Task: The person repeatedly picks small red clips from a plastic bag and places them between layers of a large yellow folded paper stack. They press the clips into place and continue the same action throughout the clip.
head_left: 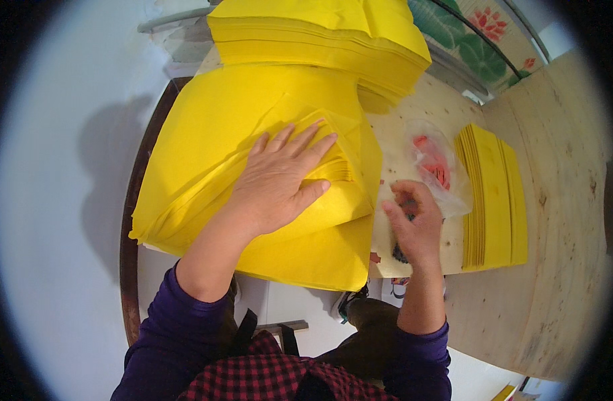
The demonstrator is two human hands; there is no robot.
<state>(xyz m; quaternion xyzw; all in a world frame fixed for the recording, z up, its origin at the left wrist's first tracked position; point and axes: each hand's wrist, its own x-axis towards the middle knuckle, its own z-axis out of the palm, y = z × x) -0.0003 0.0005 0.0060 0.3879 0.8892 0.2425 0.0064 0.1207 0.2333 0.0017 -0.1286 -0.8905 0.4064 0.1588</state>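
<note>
Checked garment [269, 374], then yellow fabric [313, 220] under left fingers [320, 150].

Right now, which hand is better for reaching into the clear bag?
Probably the right hand: it is just beside the clear bag. The left hand is farther away, spread flat on the yellow cloth.

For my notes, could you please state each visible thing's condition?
Broad yellow fabric sheets: layered, partly folded
Bare left hand: spread flat on those sheets
Bare right hand: fingers curled, grip unclear
Thick yellow fabric stack behind: piled
Clear plastic bag: crumpled, holding red pieces
Narrow yellow fabric stack: layered
</note>
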